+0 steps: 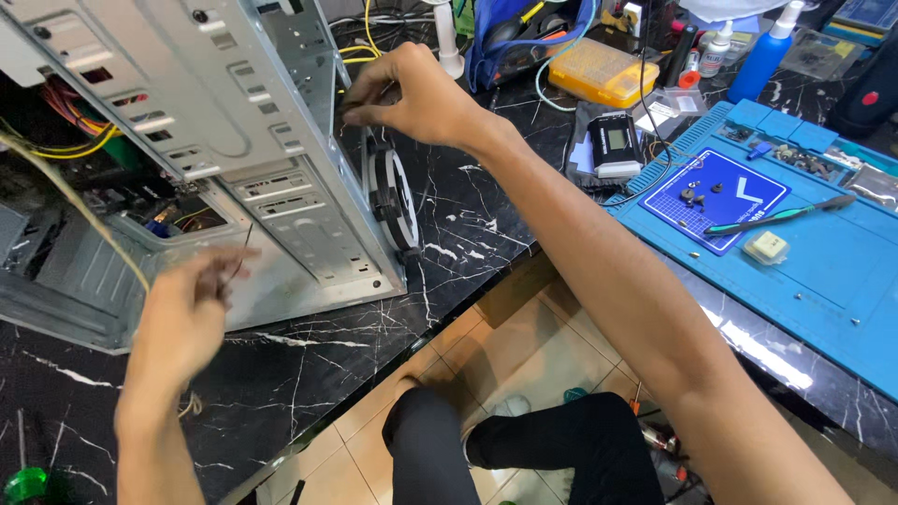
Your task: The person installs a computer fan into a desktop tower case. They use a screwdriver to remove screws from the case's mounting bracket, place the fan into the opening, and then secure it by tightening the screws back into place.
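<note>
An open grey metal computer case (281,178) lies on a black marble-patterned desk (309,374). My right hand (412,93) reaches over its front edge, fingers pinched on the top of a black and white round fan (393,192) mounted on the case's outer face. My left hand (192,304) hovers in front of the case's lower panel, blurred, with fingers closed around a thin dark wire (245,248). Yellow and red cables (79,140) hang inside the case at the left.
A blue work mat (823,271) at the right carries a small screw mat, a green-handled screwdriver (776,217) and a small pale box. Behind it are a yellow parts box (603,70), a black meter, bottles and a blue bag. My dark-trousered legs show below over tiled floor.
</note>
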